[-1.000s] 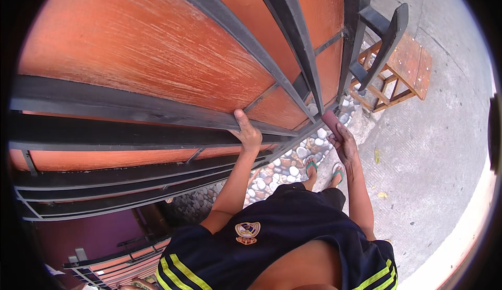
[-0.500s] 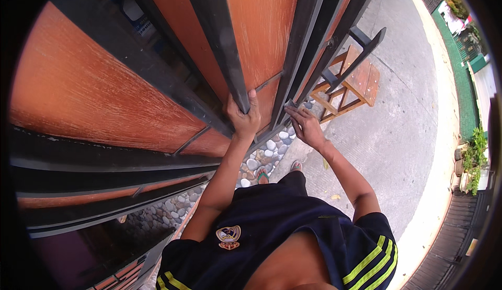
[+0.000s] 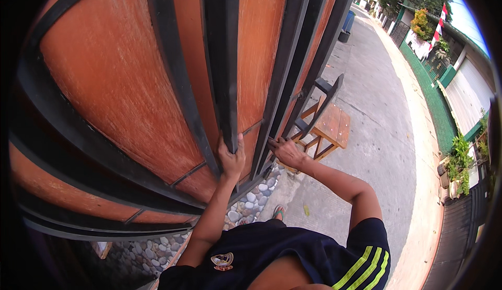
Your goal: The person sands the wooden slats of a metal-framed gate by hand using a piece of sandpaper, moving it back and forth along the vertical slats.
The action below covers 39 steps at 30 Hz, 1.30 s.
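Observation:
A tall gate of orange-brown panels (image 3: 117,54) with black bars stands in front of me. My left hand (image 3: 231,160) is closed around the lower part of a black upright bar (image 3: 225,70), thumb on its right side. My right hand (image 3: 288,153) reaches to a black upright of the gate frame (image 3: 280,62), a little below a black handle (image 3: 325,101). Its fingers are bent and pressed together against the frame. Something small and dark seems to be under the fingertips, but I cannot make out what it is.
A wooden stool (image 3: 332,127) stands on the concrete road (image 3: 366,149) just beyond the gate. Rounded pebbles (image 3: 251,198) line the ground below the gate. Across the road are potted plants (image 3: 459,169), a green strip (image 3: 426,88) and a red-and-white flag (image 3: 438,28).
The view has tilted up, showing more of the street and gate. My left hand keeps its hold on the bar. My right hand stays at the frame, now slightly nearer the handle.

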### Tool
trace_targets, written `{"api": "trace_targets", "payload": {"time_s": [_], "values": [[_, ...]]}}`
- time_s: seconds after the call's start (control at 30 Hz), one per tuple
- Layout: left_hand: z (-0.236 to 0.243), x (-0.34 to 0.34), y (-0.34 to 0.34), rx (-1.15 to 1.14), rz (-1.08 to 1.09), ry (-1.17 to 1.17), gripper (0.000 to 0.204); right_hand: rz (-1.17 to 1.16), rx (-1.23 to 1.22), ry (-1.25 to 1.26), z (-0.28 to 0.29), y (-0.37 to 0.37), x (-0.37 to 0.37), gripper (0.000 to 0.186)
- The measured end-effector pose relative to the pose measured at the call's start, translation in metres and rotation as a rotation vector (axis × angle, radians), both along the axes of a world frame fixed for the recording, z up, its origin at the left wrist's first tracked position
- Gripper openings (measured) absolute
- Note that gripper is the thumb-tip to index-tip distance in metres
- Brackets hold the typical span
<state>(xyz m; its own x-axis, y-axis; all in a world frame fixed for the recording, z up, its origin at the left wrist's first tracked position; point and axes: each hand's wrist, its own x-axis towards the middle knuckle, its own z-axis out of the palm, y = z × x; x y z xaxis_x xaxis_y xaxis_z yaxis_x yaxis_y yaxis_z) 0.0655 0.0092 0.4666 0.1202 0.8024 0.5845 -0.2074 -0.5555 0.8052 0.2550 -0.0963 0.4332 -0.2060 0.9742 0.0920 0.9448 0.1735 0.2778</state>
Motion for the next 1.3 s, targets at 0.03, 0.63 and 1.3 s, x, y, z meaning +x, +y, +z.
{"api": "trace_targets", "payload": {"time_s": [0.03,0.63,1.3], "values": [[-0.004,0.000,0.001,0.018,0.029,0.022,0.021,-0.021,-0.031,0.045,-0.008,0.001,-0.006,0.038],[0.012,-0.003,0.002,0.136,0.148,0.078,0.033,0.010,0.277,-0.269,0.104,0.010,0.009,0.056],[0.013,-0.002,-0.004,0.060,0.103,0.088,0.029,-0.085,0.058,-0.280,0.034,-0.021,0.010,0.061]]}}
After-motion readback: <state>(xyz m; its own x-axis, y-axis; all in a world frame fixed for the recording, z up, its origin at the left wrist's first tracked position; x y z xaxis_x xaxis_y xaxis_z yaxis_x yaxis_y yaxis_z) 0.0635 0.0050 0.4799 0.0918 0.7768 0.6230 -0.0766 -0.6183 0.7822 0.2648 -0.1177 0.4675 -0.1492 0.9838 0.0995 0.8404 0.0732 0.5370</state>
